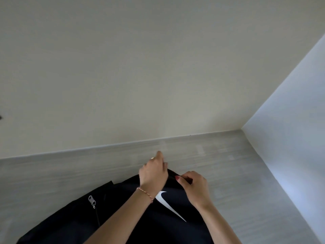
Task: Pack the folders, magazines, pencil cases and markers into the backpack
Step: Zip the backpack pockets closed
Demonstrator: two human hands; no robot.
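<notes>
— Black backpack (133, 217) lying flat on the grey table (52, 176), near the camera, top end pointing toward the cream wall (140, 67). White logo (169, 205) facing up. No folders, magazines, pencil cases or markers anywhere in view.

— And the hands?

— Both at the top end of the backpack. Left hand (153, 175) with fingers curled down over the top edge, seemingly gripping the fabric there; fingertips hidden behind the hand. Right hand (195, 185) pinching something small and dark at the same edge, between thumb and curled fingers, probably a zipper pull. Cannot tell for sure.

— Second zipper?

— Yes, a metal zipper pull (92, 200) on the left part, lying loose, untouched.

— Risks from here?

— Probably the zipper jamming, if pulled while the fabric is slack. Holding the cloth tight with the left hand matters for this reason. Also possible: the backpack sliding on the smooth table under a strong pull, because nothing heavy seems to be inside. And opening the wrong pocket, too small for folders.

— Room for moving?

— Plenty of bare table beyond the backpack, up to the cream wall. Open table on the right too, until the white side wall (290, 129). Corner of both walls well apart from the hands. Near edge of the table out of view, so distance to it unknown; better not to drag the backpack toward the body.
</notes>
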